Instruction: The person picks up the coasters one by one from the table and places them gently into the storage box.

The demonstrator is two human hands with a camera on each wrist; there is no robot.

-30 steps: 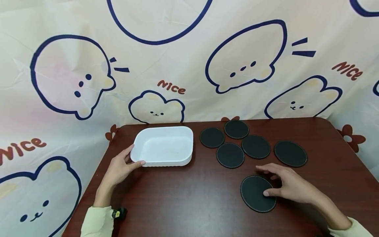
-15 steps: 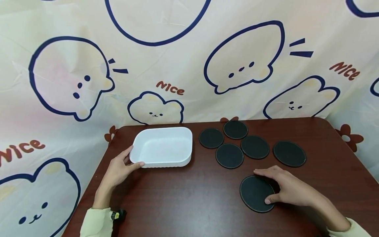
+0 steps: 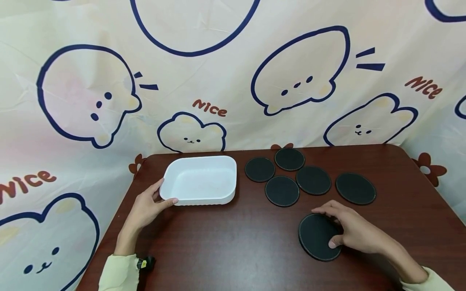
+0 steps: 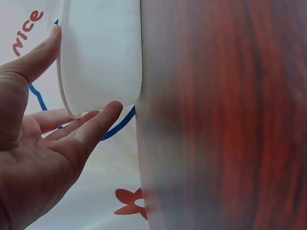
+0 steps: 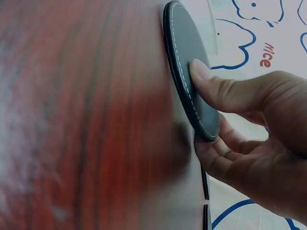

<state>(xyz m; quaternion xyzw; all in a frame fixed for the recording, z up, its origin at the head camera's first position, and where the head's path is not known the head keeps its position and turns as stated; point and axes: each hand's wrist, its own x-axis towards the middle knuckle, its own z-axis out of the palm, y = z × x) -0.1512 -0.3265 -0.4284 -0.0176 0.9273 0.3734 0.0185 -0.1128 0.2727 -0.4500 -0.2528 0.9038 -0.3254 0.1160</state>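
Note:
My left hand [image 3: 146, 208] grips the left end of a white rectangular tray [image 3: 200, 180] with rounded corners. In the left wrist view, the thumb lies along one side of the tray [image 4: 103, 52] and the fingers bear on its end. On the right, my right hand [image 3: 358, 228] pinches a round black coaster [image 3: 316, 236] with a stitched edge, thumb on its top face. The right wrist view has this coaster [image 5: 192, 48] tilted, its edge nearest the hand raised off the table and fingers beneath it.
Several similar black coasters [image 3: 282, 191] lie flat behind the right hand, one of them [image 3: 356, 188] apart at the right. They sit beside the tray on a dark brown wooden table [image 3: 225, 246]. A patterned cloth [image 3: 240, 81] hangs right behind the table.
My right thumb has drawn back towards the coaster's right edge, and that coaster has shifted slightly right and come up at one side. My left hand and the tray have stayed put.

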